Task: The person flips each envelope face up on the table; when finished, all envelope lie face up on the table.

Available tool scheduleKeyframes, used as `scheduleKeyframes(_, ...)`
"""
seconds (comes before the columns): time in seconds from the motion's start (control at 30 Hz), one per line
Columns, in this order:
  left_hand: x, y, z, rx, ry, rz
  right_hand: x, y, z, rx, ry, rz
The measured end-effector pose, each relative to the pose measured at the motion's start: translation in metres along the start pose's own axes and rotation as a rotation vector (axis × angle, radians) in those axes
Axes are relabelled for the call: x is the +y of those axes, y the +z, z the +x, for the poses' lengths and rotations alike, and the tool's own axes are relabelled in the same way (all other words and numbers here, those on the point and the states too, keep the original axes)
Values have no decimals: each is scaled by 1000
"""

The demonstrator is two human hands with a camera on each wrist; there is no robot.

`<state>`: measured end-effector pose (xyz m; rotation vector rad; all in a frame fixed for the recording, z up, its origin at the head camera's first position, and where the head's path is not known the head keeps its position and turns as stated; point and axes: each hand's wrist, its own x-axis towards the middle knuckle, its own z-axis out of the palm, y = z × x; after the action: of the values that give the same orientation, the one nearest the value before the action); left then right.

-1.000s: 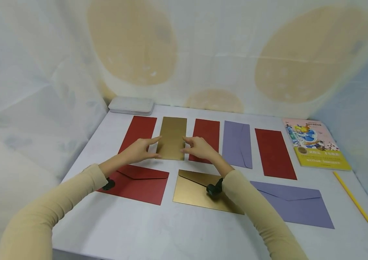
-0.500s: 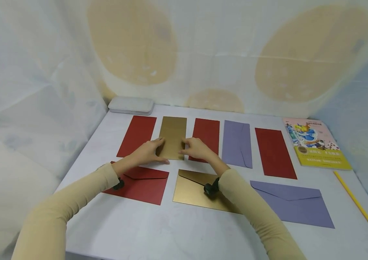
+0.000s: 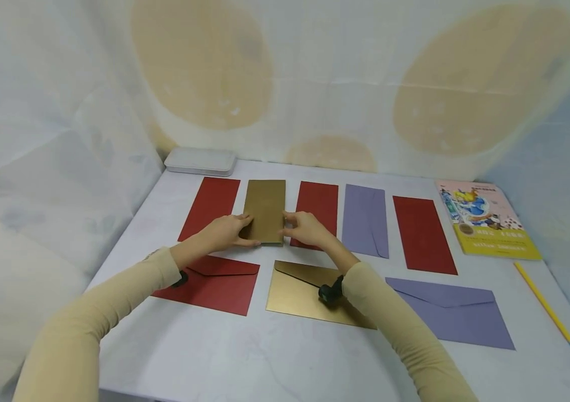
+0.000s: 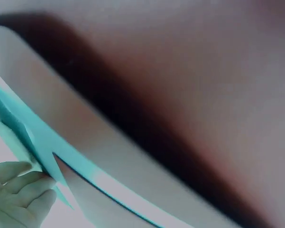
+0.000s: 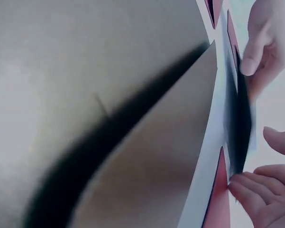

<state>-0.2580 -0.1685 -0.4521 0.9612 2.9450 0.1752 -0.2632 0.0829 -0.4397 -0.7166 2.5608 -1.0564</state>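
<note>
In the back row, a gold envelope (image 3: 266, 209) is tilted, its near edge raised off the table. My left hand (image 3: 224, 231) grips its left side, thumb on top; the right wrist view shows that left hand (image 5: 270, 42) across the gap. At the right edge is my right hand (image 3: 310, 228). In the right wrist view, my right fingers (image 5: 263, 190) touch the end of the envelope, with the thumb standing apart. Below my left wrist lies a red envelope (image 3: 229, 285), and below my right wrist another gold envelope (image 3: 290, 290), flap side up.
Red envelopes (image 3: 212, 204) (image 3: 319, 204) flank the raised one. Farther right are a purple envelope (image 3: 364, 218) and a red one (image 3: 423, 234). Another purple envelope (image 3: 466, 318) lies in front. A white case (image 3: 200, 161), a book (image 3: 486, 223) and a yellow pencil (image 3: 541, 298) sit around them.
My left hand has moved right onto the gold envelope and taken hold of it. The envelope's near edge has risen from the table. My right hand stays at the right edge.
</note>
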Motion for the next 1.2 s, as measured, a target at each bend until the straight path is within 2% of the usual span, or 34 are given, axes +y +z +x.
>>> scheduleKeyframes(0.1,-3,0,-2,0,-1,-49,1,0,-2,10,5,70)
scheduleKeyframes(0.2,-3,-1,-3,4,4,-107,0,-2,-6,29,13,186)
scheduleKeyframes(0.33,3,-3,-4,-5,-15,-166,-3,-5,-13,55,12,332)
scheduleKeyframes(0.5,14,-5,-4,-14,-33,-243,-8,-9,-19,114,-23,412)
scheduleKeyframes(0.63,23,-4,-1,14,-1,-315,-13,-12,-22,196,-60,479)
scheduleKeyframes(0.77,29,-1,0,64,79,-441,-22,-15,-26,230,-97,553)
scheduleKeyframes(0.87,34,0,-2,90,118,-549,-39,-18,-33,230,-119,582)
scheduleKeyframes(0.97,38,-1,-5,107,104,-610,-52,-20,-35,210,-147,568)
scheduleKeyframes(1.07,40,-2,-9,140,80,-625,-46,-16,-26,172,-180,531)
scheduleKeyframes(1.2,39,-3,-14,236,90,-620,-32,-5,-15,117,-199,453)
